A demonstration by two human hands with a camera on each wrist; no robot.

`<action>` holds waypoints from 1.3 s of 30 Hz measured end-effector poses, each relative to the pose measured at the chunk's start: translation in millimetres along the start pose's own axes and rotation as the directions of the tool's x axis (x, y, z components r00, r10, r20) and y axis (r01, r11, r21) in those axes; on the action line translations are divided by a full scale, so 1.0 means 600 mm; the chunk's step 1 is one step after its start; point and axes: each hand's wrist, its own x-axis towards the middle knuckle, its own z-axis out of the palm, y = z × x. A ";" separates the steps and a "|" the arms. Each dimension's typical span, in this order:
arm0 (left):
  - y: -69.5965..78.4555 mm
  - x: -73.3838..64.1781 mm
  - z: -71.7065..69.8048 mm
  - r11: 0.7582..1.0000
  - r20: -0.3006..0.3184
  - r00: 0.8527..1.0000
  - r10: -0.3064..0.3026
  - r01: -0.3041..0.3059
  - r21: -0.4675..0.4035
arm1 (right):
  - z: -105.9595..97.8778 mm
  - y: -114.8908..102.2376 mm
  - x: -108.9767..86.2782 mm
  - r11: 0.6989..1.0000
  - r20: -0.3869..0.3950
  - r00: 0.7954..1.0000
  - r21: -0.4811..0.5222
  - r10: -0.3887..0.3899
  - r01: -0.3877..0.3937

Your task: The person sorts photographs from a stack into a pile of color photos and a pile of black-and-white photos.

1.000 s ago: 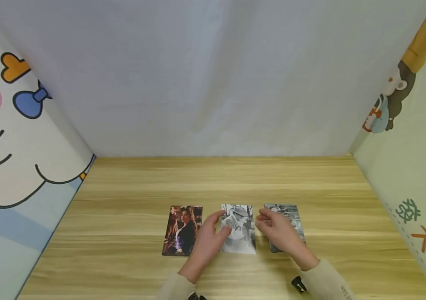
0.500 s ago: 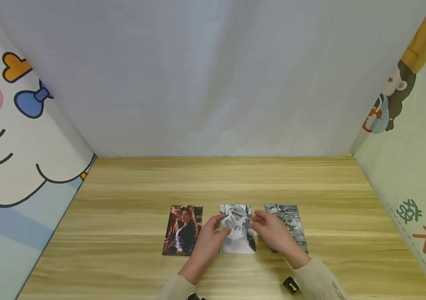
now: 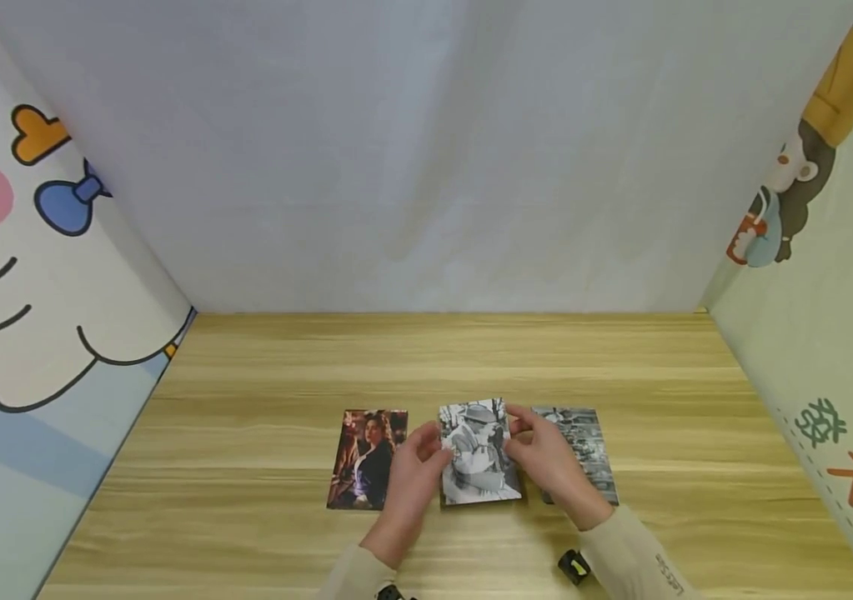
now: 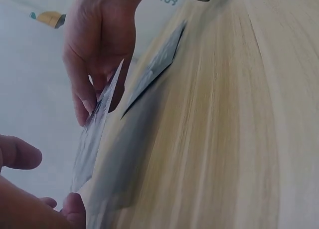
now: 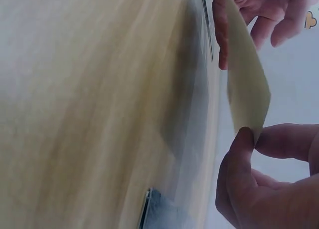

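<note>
A black-and-white photo card (image 3: 477,458) is raised and tilted over the table, its shadow beneath it. My right hand (image 3: 549,454) pinches the card's right edge; the right wrist view shows thumb and finger meeting on its pale back (image 5: 246,79). At the card's left edge is my left hand (image 3: 411,479), its thumb at the edge and its index finger standing apart in the left wrist view. A colour photo card (image 3: 369,458) lies left of that hand. Another black-and-white photo card (image 3: 587,450) lies at the right, partly hidden by my right hand.
The wood-patterned table (image 3: 283,358) meets a pale curtain (image 3: 426,167) at the back. Cartoon-printed panels stand at the left (image 3: 66,275) and right (image 3: 794,333). A small black device (image 3: 574,567) shows beside the right sleeve.
My right hand has moved left onto the middle card's edge. That card, earlier flat on the table, is now lifted and tilted. My left hand has stayed near its left edge.
</note>
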 end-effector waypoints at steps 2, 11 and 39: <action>-0.002 0.001 -0.001 1.000 -0.014 1.000 0.014 -0.014 0.001 | 0.000 -0.002 -0.001 1.000 0.001 1.000 0.011 -0.001 0.001; -0.010 0.009 -0.003 0.982 -0.060 0.984 0.167 -0.161 0.101 | -0.008 -0.006 -0.004 0.997 -0.006 0.998 -0.044 -0.064 0.063; -0.001 0.013 0.070 0.974 -0.076 0.971 0.225 -0.224 0.015 | -0.083 0.006 -0.029 0.980 -0.052 0.989 -0.149 -0.141 0.132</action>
